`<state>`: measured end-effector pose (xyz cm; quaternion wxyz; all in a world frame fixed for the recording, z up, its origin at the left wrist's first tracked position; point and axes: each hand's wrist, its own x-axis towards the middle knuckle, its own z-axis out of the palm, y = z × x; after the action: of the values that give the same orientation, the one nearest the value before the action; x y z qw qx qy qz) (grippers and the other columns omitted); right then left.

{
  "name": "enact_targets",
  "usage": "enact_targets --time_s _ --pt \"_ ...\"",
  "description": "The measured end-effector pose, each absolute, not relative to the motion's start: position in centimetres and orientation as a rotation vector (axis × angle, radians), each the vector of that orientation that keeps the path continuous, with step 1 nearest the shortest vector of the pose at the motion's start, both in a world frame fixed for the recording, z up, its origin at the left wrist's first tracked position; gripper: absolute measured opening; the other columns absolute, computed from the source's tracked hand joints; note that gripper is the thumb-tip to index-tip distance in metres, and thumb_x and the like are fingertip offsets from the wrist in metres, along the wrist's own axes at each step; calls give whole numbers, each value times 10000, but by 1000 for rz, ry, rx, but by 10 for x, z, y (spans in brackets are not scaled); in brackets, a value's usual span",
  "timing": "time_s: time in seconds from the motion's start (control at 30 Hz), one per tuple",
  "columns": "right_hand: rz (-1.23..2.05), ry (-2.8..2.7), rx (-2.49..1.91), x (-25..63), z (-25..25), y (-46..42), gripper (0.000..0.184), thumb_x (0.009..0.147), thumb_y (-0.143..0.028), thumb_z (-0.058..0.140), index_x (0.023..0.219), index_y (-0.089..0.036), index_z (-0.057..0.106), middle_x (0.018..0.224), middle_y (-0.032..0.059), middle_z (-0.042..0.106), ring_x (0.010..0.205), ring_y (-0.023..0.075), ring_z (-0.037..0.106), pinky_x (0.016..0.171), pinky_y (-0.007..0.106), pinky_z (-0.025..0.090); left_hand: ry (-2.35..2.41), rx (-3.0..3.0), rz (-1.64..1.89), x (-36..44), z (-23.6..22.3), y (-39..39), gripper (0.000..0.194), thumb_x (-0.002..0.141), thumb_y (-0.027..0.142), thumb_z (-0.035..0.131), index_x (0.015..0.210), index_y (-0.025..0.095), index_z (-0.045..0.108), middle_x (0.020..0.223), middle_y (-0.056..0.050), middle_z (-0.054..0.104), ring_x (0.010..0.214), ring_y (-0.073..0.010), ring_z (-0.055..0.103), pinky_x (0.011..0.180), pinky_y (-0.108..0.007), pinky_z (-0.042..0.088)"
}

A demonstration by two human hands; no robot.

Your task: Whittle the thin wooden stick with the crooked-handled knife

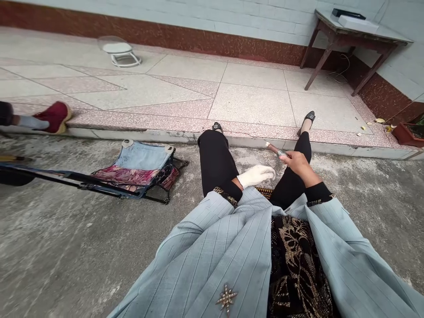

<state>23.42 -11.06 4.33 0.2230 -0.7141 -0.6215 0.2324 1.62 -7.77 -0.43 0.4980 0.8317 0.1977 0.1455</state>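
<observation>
My left hand, in a white knitted glove, hovers by my left thigh with its fingers loosely bent and nothing visible in them. Bare and closed, my right hand grips a short brown stick-like tool. The tool has a pale tip pointing up and left, and a silvery coiled band just ahead of my fingers. A bit of yellow-and-black woven material shows between my thighs, mostly covered by my light blue jacket.
Left of me stands a low folding chair with a denim-and-floral cloth. Another person's red shoe rests on the raised tiled step. Farther off are a small white stool, a wooden table carrying boxes, and a planter.
</observation>
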Motion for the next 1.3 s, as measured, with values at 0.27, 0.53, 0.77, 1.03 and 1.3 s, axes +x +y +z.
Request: enact_targets --time_s 0.27,0.53,0.77,1.03,1.3 --pt "1213 -2107 -2037 242 39 -118 387 820 -488 693 619 -165 624 596 60 625 548 146 539 572 296 374 594 2123 434 15 -5 -71 268 895 321 490 934 151 694 854 -12 686 817 -147 601 817 -243 432" --pt "1844 -1929 -1131 238 69 -132 512 761 -644 676 784 -133 658 661 2 609 542 88 475 533 240 387 651 1808 558 16 -16 -64 272 872 347 515 897 123 668 845 -31 663 773 -136 583 763 -246 450" --pt "1154 -1540 -1555 246 62 -117 501 798 -658 606 699 -167 581 628 9 575 514 102 461 508 254 345 535 1938 366 14 -13 -74 298 902 385 514 871 146 689 793 0 650 711 -117 534 711 -230 416" --pt "1001 -2011 -2075 249 36 -111 371 817 -487 667 607 -193 582 598 43 633 540 158 544 544 291 370 620 1992 457 11 -14 -68 260 885 332 498 890 145 679 800 -1 654 766 -133 563 782 -246 436" --pt "1776 -2051 -1275 238 64 -127 467 756 -615 690 784 -149 671 663 7 618 549 97 500 549 248 400 581 1830 510 12 -26 -60 304 849 386 517 915 130 667 838 -21 644 736 -123 545 711 -238 430"
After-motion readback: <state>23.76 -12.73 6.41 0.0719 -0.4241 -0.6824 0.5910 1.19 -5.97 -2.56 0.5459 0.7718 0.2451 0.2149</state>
